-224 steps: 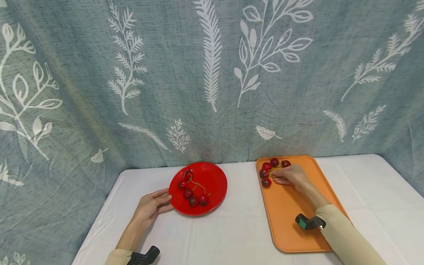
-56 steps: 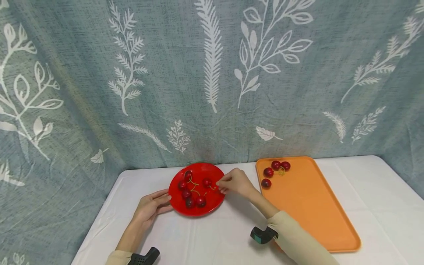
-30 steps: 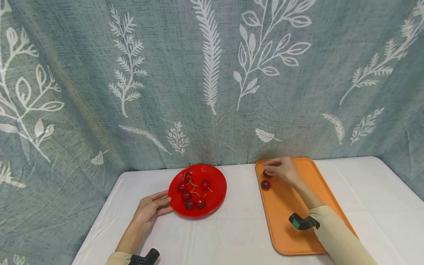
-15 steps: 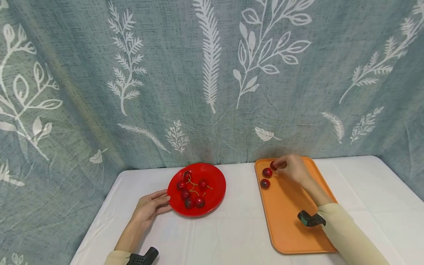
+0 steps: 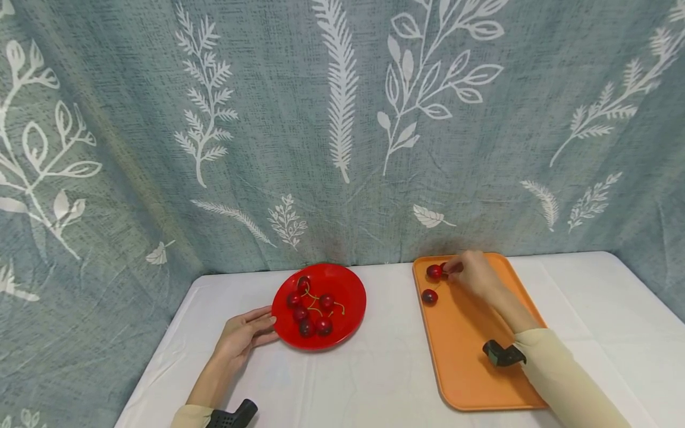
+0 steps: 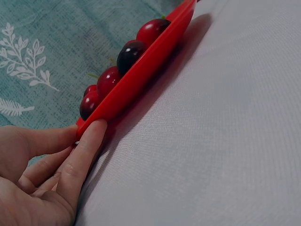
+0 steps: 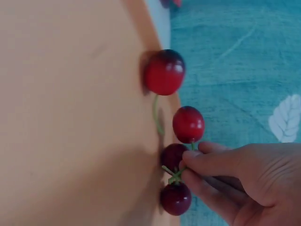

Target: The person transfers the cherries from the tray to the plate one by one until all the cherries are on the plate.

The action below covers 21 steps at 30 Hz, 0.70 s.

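My left hand [image 5: 243,336] pinches the left rim of the red plate [image 5: 348,309] between thumb and fingers; the left wrist view shows the thumb over the rim. Several dark red cherries [image 5: 323,325] with green stems lie in the plate. Over the far left corner of the orange tray [image 5: 471,368], my right hand [image 5: 473,273] pinches the stem of a cherry [image 7: 188,125]. Beside those fingertips are two darker cherries [image 7: 175,198], their stems close together. One more cherry [image 5: 430,296] lies apart by the tray's left edge. In the head view the hand partly hides this group.
A white cloth [image 5: 385,356] covers the table, with a strip of it between plate and tray. Behind the table hangs a blue-green curtain [image 5: 299,119] with white leaf patterns. A black wrist camera [image 5: 503,353] sits on the right wrist.
Earlier, my right hand was at the plate, where one more cherry now lies; it has returned to the tray. A tray cherry has just shifted slightly away. The left hand has stayed at the rim.
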{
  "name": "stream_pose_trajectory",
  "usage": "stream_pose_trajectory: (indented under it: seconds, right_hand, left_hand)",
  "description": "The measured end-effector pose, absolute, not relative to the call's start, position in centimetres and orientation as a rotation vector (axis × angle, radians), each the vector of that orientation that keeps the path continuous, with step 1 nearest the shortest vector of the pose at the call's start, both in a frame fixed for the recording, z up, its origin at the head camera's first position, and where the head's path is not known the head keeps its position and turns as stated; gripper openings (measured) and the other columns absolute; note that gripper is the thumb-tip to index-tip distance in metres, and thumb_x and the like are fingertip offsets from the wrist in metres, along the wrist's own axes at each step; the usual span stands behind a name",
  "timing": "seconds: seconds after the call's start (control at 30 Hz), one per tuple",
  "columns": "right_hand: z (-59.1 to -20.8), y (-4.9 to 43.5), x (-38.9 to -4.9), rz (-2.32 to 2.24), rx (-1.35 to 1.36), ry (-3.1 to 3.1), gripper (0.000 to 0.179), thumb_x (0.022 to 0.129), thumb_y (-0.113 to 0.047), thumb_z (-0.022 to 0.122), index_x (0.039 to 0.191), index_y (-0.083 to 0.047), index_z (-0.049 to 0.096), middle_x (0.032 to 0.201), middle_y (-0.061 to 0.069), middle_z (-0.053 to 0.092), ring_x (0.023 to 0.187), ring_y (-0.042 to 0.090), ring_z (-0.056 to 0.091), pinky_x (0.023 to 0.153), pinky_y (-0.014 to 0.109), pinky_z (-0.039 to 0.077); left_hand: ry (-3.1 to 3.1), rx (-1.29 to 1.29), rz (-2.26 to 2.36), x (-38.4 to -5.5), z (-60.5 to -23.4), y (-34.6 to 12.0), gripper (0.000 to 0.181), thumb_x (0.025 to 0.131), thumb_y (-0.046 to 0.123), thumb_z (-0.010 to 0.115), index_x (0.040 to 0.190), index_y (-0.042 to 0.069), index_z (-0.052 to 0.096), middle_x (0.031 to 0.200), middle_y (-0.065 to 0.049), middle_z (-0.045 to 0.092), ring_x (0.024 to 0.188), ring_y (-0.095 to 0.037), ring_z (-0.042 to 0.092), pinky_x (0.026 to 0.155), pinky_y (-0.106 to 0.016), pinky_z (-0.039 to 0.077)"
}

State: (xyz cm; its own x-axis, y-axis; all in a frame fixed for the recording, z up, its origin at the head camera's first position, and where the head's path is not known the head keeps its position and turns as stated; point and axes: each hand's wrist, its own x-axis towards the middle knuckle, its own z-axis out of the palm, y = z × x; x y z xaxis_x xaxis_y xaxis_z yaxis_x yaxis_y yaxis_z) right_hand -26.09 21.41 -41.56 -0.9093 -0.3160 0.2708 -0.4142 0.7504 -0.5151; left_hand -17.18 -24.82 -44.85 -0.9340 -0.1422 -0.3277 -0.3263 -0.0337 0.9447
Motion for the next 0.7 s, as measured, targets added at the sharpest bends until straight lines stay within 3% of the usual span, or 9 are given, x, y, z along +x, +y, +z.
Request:
stream_pose_trajectory:
  seconds: [0.33, 0.7]
  right_hand:
    - [-39.6, 21.6, -25.9, 1.199, 0.31, -2.835, 0.018, 0.085, 0.0, 0.072, 0.101, 0.008, 0.073, 0.09, 0.019, 0.073, 0.077, 0.025, 0.069, 0.061, 0.026, 0.054]
    - [-38.3, 21.4, -25.5, 1.47, 0.205, -2.768, 0.026, 0.09, -0.003, 0.068, 0.113, 0.009, 0.068, 0.098, 0.02, 0.073, 0.073, 0.03, 0.067, 0.059, 0.035, 0.056]
  left_hand:
    - [2.096, -0.504, 2.11, -17.1, -44.9, -24.8, 0.047, 0.095, 0.004, 0.061, 0.137, -0.011, 0.046, 0.125, -0.023, 0.062, 0.09, -0.02, 0.071, 0.078, -0.037, 0.06]
    - [2.105, -0.492, 2.107, -17.1, -44.8, -24.7, 0.048, 0.095, 0.005, 0.061, 0.138, -0.011, 0.046, 0.128, -0.025, 0.06, 0.091, -0.021, 0.071, 0.078, -0.036, 0.06]
